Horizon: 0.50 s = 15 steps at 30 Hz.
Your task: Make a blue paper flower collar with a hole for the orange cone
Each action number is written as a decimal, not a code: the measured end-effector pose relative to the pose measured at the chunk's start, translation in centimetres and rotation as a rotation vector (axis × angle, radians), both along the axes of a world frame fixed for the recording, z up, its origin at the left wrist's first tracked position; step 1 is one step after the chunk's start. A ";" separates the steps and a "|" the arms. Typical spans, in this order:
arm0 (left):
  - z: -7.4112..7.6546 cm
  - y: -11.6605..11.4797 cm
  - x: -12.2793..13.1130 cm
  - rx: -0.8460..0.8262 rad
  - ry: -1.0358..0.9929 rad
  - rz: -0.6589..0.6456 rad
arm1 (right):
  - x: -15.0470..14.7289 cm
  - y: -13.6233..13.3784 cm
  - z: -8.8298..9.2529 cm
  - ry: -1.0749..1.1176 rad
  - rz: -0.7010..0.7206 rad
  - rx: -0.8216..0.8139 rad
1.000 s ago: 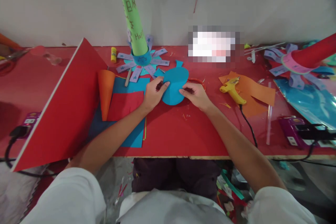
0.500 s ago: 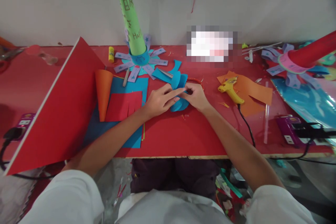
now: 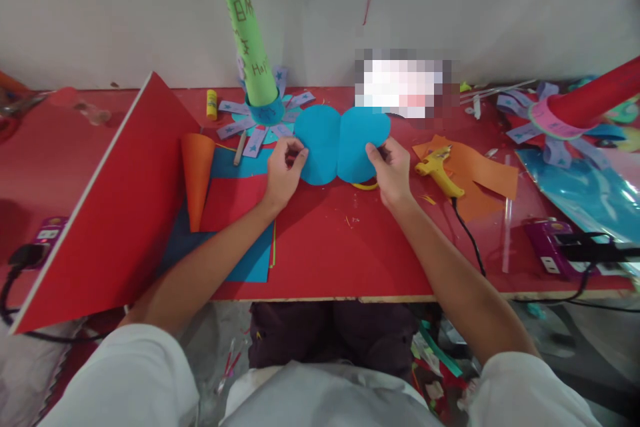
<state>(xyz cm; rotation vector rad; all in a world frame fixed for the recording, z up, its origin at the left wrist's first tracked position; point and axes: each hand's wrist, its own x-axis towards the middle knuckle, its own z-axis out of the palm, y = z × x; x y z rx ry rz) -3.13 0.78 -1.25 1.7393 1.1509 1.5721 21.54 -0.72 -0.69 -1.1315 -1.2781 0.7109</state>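
A blue paper cutout (image 3: 320, 143) with rounded lobes and a crease down its middle is spread out above the table. My left hand (image 3: 286, 170) pinches its left edge between thumb and fingers. On the opposite edge, my right hand (image 3: 393, 172) grips the paper with the thumb in front. Beneath the cutout a bit of yellow and dark curved handle (image 3: 367, 185) shows; the rest is hidden. Behind and to the left stands a green paper cone (image 3: 253, 53) with writing, set in a blue ring with purple star strips (image 3: 300, 99) around it.
An orange cone (image 3: 197, 177), red paper (image 3: 227, 203) and blue sheets (image 3: 250, 267) lie left, beside a leaning red board (image 3: 125, 200). A yellow glue gun (image 3: 440, 172) rests on orange paper (image 3: 495, 177) at right, its cord hanging over the edge. A purple power strip (image 3: 547, 250) sits farther right.
The blue paper, folded and curled between my close-together hands before, is now opened flat. My hands have moved apart to its two sides, and the paper is raised.
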 end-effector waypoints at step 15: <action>-0.9 1.1 0.0 -0.262 -0.373 -0.207 | 0.2 0.1 -0.1 0.055 0.031 -0.050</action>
